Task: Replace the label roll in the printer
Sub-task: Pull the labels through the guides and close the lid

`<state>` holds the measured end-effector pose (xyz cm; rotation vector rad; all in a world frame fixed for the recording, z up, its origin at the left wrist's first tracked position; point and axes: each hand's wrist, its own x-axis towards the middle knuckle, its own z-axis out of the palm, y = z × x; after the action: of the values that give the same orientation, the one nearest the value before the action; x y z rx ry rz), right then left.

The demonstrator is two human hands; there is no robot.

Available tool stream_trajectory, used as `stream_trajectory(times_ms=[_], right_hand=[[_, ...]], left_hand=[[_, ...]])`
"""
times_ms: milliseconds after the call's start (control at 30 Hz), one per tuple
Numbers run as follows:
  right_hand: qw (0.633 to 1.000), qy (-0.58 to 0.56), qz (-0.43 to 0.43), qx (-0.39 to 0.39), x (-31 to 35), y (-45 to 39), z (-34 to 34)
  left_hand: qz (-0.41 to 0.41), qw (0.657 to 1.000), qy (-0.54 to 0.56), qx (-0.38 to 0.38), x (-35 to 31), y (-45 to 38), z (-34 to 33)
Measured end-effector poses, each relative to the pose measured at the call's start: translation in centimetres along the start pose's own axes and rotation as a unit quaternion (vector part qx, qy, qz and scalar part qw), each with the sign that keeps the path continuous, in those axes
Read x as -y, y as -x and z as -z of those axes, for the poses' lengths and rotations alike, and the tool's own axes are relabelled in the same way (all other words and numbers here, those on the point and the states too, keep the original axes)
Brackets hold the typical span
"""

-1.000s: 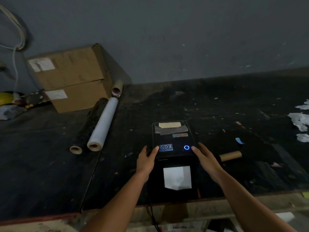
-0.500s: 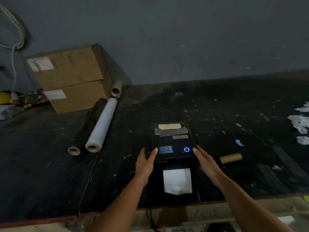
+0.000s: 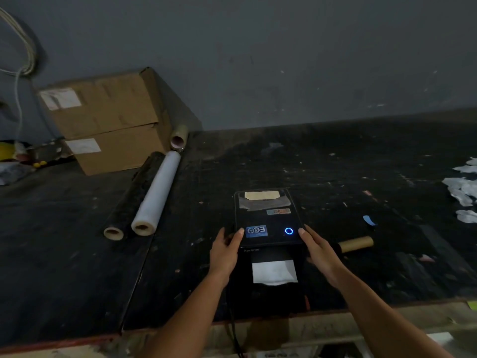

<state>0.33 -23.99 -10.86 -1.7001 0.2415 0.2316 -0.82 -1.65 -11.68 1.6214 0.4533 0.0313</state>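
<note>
A black label printer stands near the front edge of the dark table, its lid down and a blue ring light glowing on top. A white strip of label paper hangs from its front slot. My left hand grips the printer's left side with the thumb on the lid's front corner. My right hand holds the right side the same way. A brown cardboard tube lies on the table just right of the printer.
Two long film rolls, one dark and one white, lie to the left. Stacked cardboard boxes stand at the back left by the wall. Torn white paper scraps lie at the far right. A black cable drops over the table's front edge.
My hands have slid slightly down along the printer's sides and stay on it. The view has shifted a little; the printer has not moved on the table.
</note>
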Motion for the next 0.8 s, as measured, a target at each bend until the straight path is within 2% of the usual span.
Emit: stream_trajectory(times_ms=[800], right_hand=[[1.000, -0.021, 0.000, 0.010, 0.77, 0.82, 0.09]], left_hand=[[0.006, 1.000, -0.012, 0.005, 0.16, -0.47, 0.24]])
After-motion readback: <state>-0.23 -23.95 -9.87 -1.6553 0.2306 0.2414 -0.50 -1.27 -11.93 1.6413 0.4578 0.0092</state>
